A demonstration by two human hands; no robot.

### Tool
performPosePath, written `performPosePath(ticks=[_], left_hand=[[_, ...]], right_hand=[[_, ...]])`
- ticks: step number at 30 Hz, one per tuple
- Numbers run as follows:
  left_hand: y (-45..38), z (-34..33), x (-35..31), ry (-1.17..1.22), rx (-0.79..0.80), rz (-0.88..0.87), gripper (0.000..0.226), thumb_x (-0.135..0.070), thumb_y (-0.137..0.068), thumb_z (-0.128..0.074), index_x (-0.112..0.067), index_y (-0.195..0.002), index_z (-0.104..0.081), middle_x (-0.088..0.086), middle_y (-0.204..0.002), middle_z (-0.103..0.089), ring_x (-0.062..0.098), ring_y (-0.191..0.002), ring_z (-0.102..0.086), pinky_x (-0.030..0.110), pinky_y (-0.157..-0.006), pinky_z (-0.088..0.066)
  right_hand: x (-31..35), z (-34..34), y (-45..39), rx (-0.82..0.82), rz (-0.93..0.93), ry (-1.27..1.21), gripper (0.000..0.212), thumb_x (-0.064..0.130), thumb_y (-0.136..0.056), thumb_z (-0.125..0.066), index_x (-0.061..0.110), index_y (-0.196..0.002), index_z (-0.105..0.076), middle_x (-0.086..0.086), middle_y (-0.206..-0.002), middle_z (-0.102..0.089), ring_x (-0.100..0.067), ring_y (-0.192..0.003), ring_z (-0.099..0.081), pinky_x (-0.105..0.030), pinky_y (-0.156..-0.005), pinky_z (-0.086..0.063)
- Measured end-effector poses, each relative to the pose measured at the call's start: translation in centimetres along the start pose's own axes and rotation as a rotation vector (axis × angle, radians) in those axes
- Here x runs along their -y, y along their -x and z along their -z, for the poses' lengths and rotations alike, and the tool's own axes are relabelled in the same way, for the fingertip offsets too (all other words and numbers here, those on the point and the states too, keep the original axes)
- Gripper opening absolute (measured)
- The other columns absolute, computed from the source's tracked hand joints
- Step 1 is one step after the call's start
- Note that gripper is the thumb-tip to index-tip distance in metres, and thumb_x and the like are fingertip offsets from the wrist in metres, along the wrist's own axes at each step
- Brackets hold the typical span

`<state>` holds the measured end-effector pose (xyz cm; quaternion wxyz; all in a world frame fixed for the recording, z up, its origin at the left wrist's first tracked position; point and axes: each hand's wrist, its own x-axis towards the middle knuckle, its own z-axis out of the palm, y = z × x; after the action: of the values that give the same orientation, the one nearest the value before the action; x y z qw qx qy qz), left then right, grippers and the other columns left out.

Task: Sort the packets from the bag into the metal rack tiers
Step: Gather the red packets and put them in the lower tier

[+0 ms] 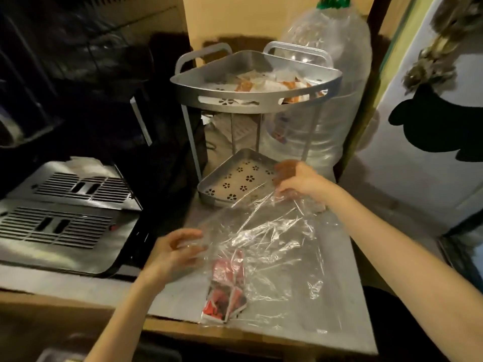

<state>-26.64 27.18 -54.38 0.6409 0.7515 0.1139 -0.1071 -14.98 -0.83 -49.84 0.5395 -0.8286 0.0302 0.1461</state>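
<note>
A clear plastic bag lies crumpled on the grey counter in front of a two-tier metal rack. Several red-and-white packets sit in the bag's near corner. My left hand pinches the bag's left edge. My right hand grips the bag's far edge, right at the rim of the lower tier, and seems to hold something reddish there. The lower tier's perforated floor shows bare. The upper tier holds several orange and white packets.
A large clear water bottle stands behind and right of the rack. A black appliance with a slotted metal tray fills the left side. A white door with black shapes is at the right. The counter's front edge is near me.
</note>
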Motion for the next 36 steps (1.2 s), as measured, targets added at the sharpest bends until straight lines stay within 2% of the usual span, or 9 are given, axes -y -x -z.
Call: performPosePath(ticks=[6,9,12,15,17,20,27,31,36], left_hand=[[2.2,-0.4,1.2,-0.563,0.002,-0.041,0.03,-0.024,-0.087,-0.06,-0.03,-0.116,-0.057,0.0,-0.101,-0.069,0.016,-0.075,-0.063,0.016,-0.064,-0.049],[3.0,0.0,0.8,-0.934,0.157,0.089,0.042,-0.036,-0.09,-0.052,-0.025,-0.13,-0.051,-0.002,-0.13,-0.057,0.012,-0.11,-0.057,0.019,-0.09,-0.042],[3.8,0.3,-0.6,-1.121,0.227,-0.028,0.034,-0.042,-0.092,-0.045,-0.028,-0.119,-0.06,-0.005,-0.114,-0.066,0.005,-0.083,-0.061,0.021,-0.085,-0.049],[3.3,-0.5,-0.7,-1.018,0.09,-0.348,0.038,-0.039,-0.095,-0.036,-0.026,-0.127,-0.052,-0.006,-0.124,-0.059,0.005,-0.1,-0.06,0.017,-0.091,-0.045],[1.9,-1.4,0.5,-0.978,-0.012,-0.441,0.052,-0.044,-0.094,-0.024,-0.026,-0.143,-0.028,-0.007,-0.153,-0.022,0.008,-0.137,-0.027,0.017,-0.111,-0.018],[-0.5,-2.5,3.5,-1.025,-0.044,-0.359,0.057,-0.05,-0.095,-0.012,-0.029,-0.144,0.009,-0.011,-0.15,0.022,0.007,-0.14,0.019,0.028,-0.115,0.011],[-2.8,-3.4,6.8,-1.033,0.001,-0.284,0.075,-0.065,-0.076,0.018,-0.028,-0.14,0.01,-0.007,-0.15,0.019,0.01,-0.139,0.022,0.03,-0.111,0.019],[-3.1,-3.3,7.3,-0.955,0.057,-0.199,0.057,-0.056,-0.092,-0.002,-0.032,-0.141,0.015,-0.013,-0.146,0.029,0.004,-0.136,0.027,0.022,-0.105,0.027],[-4.0,-2.9,8.5,-0.875,0.088,-0.136,0.059,-0.06,-0.085,0.01,-0.036,-0.138,0.021,-0.015,-0.148,0.032,0.001,-0.134,0.03,0.031,-0.111,0.022]], right_hand=[[3.7,-5.5,-3.9,-0.056,0.207,0.252,0.036,-0.001,-0.085,-0.056,0.006,-0.12,-0.054,-0.011,-0.113,-0.06,-0.024,-0.094,-0.062,-0.027,-0.068,-0.052],[4.8,-8.0,-4.9,-0.016,0.241,0.334,0.035,-0.002,-0.084,-0.053,0.007,-0.118,-0.057,-0.015,-0.117,-0.059,-0.029,-0.108,-0.058,-0.028,-0.079,-0.047],[5.5,-10.5,-5.4,0.108,0.247,0.431,0.038,-0.002,-0.088,-0.048,0.007,-0.124,-0.053,-0.016,-0.126,-0.056,-0.031,-0.118,-0.052,-0.028,-0.09,-0.041],[5.6,-13.4,-5.8,0.205,0.279,0.487,0.036,-0.004,-0.089,-0.046,0.004,-0.123,-0.053,-0.018,-0.128,-0.054,-0.03,-0.114,-0.055,-0.025,-0.082,-0.044],[5.1,-15.2,-6.4,0.221,0.311,0.468,0.04,-0.003,-0.087,-0.05,0.009,-0.125,-0.05,-0.017,-0.124,-0.057,-0.028,-0.11,-0.057,-0.024,-0.081,-0.046],[3.9,-16.7,-6.8,0.24,0.339,0.462,0.043,-0.004,-0.083,-0.054,0.007,-0.124,-0.048,-0.019,-0.114,-0.059,-0.029,-0.102,-0.059,-0.024,-0.078,-0.045],[1.6,-17.6,-6.6,0.202,0.412,0.593,0.047,0.008,-0.087,-0.049,0.013,-0.133,-0.042,-0.016,-0.124,-0.056,-0.029,-0.111,-0.055,-0.031,-0.092,-0.046],[1.2,-15.6,-5.0,0.045,0.463,0.418,0.036,0.004,-0.088,-0.049,0.009,-0.123,-0.055,-0.015,-0.124,-0.058,-0.027,-0.114,-0.053,-0.029,-0.095,-0.041],[-2.2,-12.3,-1.9,-0.209,0.337,0.255,0.02,0.002,-0.087,-0.051,0.006,-0.099,-0.067,-0.012,-0.092,-0.07,-0.025,-0.078,-0.064,-0.035,-0.073,-0.052]])
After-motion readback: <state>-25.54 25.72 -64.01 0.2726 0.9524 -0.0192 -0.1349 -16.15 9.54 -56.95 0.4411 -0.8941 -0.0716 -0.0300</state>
